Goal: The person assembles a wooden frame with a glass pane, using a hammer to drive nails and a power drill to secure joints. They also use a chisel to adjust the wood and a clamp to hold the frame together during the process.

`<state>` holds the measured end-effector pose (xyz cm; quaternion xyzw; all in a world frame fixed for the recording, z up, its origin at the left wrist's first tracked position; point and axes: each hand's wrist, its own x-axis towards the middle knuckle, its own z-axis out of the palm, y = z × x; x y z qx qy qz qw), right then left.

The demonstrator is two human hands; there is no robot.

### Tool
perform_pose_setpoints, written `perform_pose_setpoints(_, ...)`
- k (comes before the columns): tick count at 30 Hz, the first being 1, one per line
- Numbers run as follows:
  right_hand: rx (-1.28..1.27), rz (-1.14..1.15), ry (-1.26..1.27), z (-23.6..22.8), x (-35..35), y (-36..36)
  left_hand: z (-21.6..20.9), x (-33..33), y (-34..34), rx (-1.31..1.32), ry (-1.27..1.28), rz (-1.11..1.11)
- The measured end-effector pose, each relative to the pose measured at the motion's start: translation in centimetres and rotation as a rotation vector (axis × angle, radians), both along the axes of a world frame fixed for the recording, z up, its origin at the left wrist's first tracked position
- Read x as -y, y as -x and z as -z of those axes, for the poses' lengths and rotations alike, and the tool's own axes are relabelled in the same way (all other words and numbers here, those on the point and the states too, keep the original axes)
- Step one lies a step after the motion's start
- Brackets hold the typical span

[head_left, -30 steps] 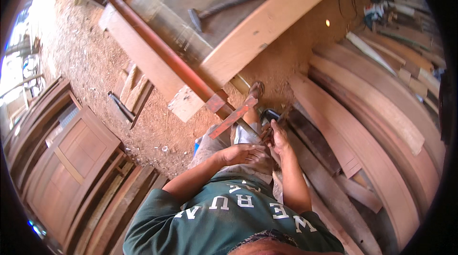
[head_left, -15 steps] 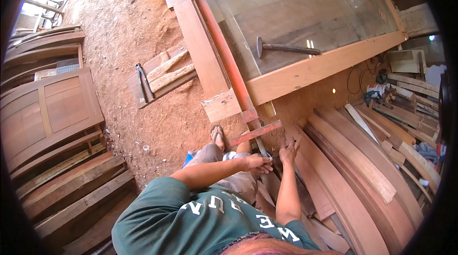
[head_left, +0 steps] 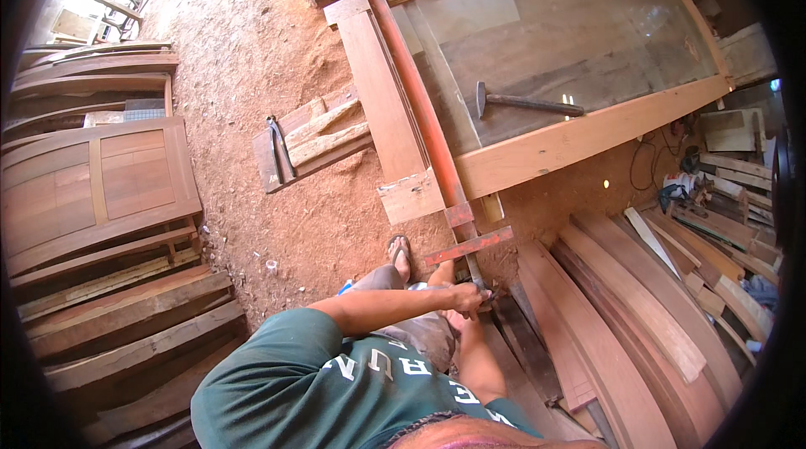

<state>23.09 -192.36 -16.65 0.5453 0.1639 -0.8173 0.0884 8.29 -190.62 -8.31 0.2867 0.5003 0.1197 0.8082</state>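
Down in the lower middle of the frame, the person's left hand (head_left: 467, 298) is closed with curled fingers over the near end of a long red metal bar clamp (head_left: 420, 105), which runs from there up to the top centre. The right hand (head_left: 457, 320) sits just below and behind the left; it is mostly hidden, so I cannot tell how its fingers stand. A short red crosspiece (head_left: 468, 246) of the clamp lies just above the hands. The clamp runs along the left edge of a large pale wooden frame with a glass pane (head_left: 571, 142), filling the upper right. A dark hammer (head_left: 525, 102) rests on the glass. A sandalled foot (head_left: 400, 252) stands on the sawdust ground just left of the clamp. Dark pincers (head_left: 280, 147) lie on wood offcuts (head_left: 323, 142) at centre left. Curved reddish planks (head_left: 638, 315) are stacked at lower right, and panelled wooden doors (head_left: 101, 184) lie at the left.
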Motion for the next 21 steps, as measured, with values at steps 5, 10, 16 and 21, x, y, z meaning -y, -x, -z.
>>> perform_pose_setpoints(5, -0.057, 0.042, 0.112, -2.2, 5.0, 0.9, 5.3, 0.6, -2.5, -0.124, -0.302, 0.163)
perform_pose_setpoints(10, -0.047, 0.042, 0.241, -5.5, 7.9, 2.5, 5.7, 0.9, -2.7, -0.332, -0.491, 0.084)
perform_pose_setpoints(16, -0.114, 0.173, 0.228, -12.6, 9.3, 3.4, 3.2, 0.0, -2.4, -0.394, -0.436, 0.071)
perform_pose_setpoints(21, -0.241, 0.101, 0.13, -12.1, 10.6, 2.2, -7.4, -0.1, 3.4, -0.286, -0.29, 0.09)
